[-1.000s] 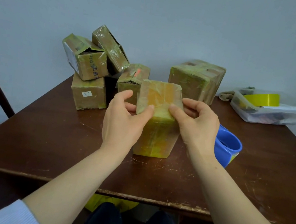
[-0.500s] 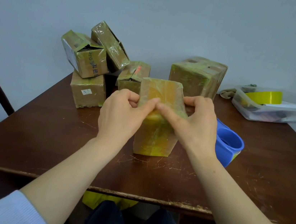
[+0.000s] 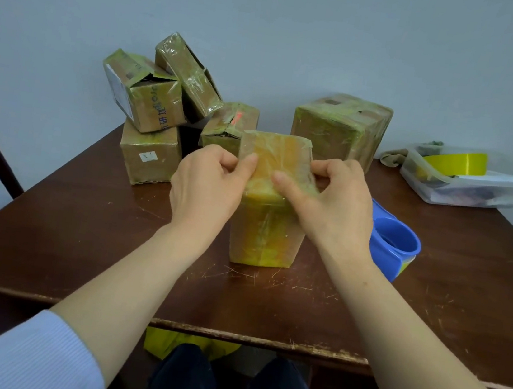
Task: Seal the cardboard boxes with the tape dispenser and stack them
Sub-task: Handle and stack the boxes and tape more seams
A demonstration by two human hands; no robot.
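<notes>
Head view: left hand (image 3: 207, 188) and right hand (image 3: 335, 208) each gripped the box (image 3: 265, 238) at table (image 3: 80, 236) centre, thumbs pressing its taped top flat. Sealing seemed nearly done; the next move likely called for lifting it onto the stacked boxes (image 3: 150, 151) at eleven o'clock.

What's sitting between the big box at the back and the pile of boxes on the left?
In the head view, a small taped box with a red mark stands there on the table.
</notes>
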